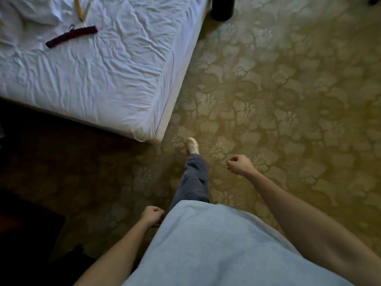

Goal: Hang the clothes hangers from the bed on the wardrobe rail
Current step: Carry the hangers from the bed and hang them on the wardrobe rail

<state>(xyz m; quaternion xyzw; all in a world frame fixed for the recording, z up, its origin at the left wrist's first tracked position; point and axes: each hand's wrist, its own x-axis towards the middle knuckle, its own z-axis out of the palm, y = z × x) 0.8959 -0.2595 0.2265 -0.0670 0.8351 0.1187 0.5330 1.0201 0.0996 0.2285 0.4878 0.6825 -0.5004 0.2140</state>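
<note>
A dark red velvet hanger lies flat on the white bed at the upper left. Just above it, part of a pale wooden hanger runs off the top edge. My left hand hangs by my hip with fingers loosely curled, holding nothing. My right hand swings out over the carpet, fingers loosely curled and empty. Both hands are far from the hangers. No wardrobe or rail is in view.
The bed's corner juts toward my forward foot. Patterned yellow-green carpet spreads to the right. A black cylindrical object stands past the bed's far side. Dark furniture sits at the lower left.
</note>
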